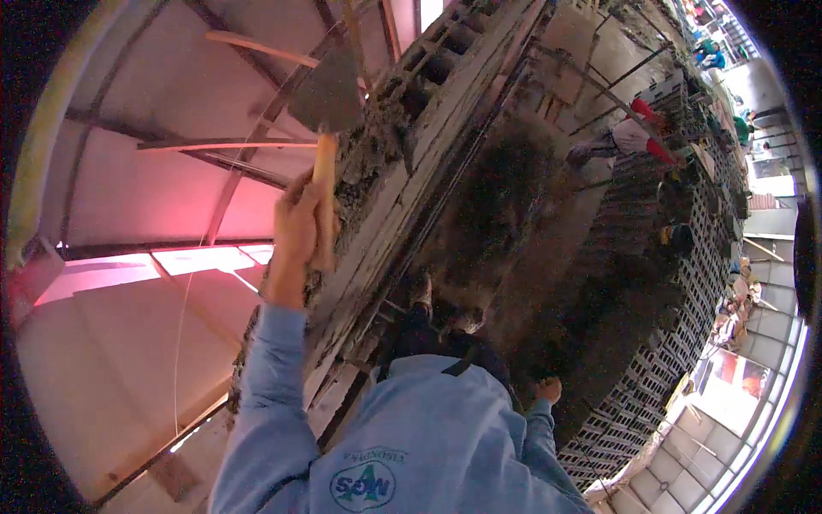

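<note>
My left hand (295, 214) grips the pale wooden handle (324, 171) of a trowel. Its grey blade (327, 92) is raised over rough wet mortar (368, 150) lying along the top of a long, weathered ledge (402, 193) of block and boards. My right hand (548, 390) is low by my right side with its fingers curled; something dark is at it, too unclear to name. My legs and shoes (419, 295) show below, beside the ledge, on dark, dirty ground (497, 197).
Hollow blocks (437, 47) line the ledge's far end. Pink-lit panels with timber battens (171, 197) are at the left. A person in red and white (634, 137) bends at the upper right, near long rows of stacked blocks (642, 368). More people (711, 56) are farther off.
</note>
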### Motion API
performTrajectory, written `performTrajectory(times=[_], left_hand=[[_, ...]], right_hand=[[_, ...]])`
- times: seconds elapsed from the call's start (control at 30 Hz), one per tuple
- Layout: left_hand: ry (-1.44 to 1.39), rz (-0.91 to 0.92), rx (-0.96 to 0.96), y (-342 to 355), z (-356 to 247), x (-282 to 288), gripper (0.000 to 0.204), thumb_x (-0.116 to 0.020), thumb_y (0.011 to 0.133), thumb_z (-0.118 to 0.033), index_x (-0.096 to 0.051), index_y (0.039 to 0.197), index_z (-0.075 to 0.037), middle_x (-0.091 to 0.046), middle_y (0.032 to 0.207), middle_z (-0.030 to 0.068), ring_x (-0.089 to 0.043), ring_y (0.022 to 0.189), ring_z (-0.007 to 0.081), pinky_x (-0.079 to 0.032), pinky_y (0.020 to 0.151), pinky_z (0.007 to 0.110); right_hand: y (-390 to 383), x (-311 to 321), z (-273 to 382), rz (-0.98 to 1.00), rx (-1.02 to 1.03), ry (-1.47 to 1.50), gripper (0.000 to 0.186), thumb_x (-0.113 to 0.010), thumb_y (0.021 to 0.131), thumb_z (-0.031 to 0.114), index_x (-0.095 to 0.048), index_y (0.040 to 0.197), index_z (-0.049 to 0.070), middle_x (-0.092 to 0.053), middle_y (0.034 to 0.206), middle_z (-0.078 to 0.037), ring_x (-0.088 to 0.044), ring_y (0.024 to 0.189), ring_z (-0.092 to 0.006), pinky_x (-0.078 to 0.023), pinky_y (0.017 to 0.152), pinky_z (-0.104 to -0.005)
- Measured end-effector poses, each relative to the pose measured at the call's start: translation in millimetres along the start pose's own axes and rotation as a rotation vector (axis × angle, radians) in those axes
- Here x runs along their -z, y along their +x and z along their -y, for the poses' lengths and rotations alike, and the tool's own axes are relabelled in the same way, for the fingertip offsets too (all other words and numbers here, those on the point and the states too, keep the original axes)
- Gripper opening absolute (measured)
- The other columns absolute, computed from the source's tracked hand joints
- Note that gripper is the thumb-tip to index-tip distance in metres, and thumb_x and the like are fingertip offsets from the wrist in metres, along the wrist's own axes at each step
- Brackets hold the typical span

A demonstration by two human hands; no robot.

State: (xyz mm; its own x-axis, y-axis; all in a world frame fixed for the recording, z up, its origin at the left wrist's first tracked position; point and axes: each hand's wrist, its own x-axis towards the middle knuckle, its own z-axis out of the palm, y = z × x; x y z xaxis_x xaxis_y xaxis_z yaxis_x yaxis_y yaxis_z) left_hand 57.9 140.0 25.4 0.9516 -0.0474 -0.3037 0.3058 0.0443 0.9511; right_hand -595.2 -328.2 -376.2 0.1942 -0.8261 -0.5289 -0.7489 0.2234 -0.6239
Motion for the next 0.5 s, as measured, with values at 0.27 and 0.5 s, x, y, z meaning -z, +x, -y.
performTrajectory(times=[0.27, 0.5], left_hand=[[-0.218, -0.14, 0.007, -18.8, 10.3, -40.4, 0.034, -0.056, 0.099, -0.021, -0.056, 0.127, 0.0, -0.062, 0.078, 0.0073, -0.059, 0.057, 0.015, -0.05, 0.049, 0.03], [-0.186, -0.127, 0.036, -17.2, 18.7, -55.6, 0.031, -0.055, 0.1, -0.022, -0.056, 0.122, 0.0, -0.062, 0.077, 0.0074, -0.058, 0.056, 0.0144, -0.05, 0.049, 0.029]], right_hand=[[-52.1, -16.0, 100.8, -0.058, -0.341, 0.855, 0.017, -0.052, 0.091, 0.026, -0.056, 0.088, 0.01, -0.06, 0.081, -0.004, -0.057, 0.071, -0.0223, -0.049, 0.057, -0.0439], [-42.3, 0.0, 137.4, -0.072, -0.351, 0.949, 0.015, -0.054, 0.091, 0.023, -0.06, 0.091, 0.009, -0.061, 0.086, -0.006, -0.058, 0.073, -0.0248, -0.049, 0.061, -0.0451]])
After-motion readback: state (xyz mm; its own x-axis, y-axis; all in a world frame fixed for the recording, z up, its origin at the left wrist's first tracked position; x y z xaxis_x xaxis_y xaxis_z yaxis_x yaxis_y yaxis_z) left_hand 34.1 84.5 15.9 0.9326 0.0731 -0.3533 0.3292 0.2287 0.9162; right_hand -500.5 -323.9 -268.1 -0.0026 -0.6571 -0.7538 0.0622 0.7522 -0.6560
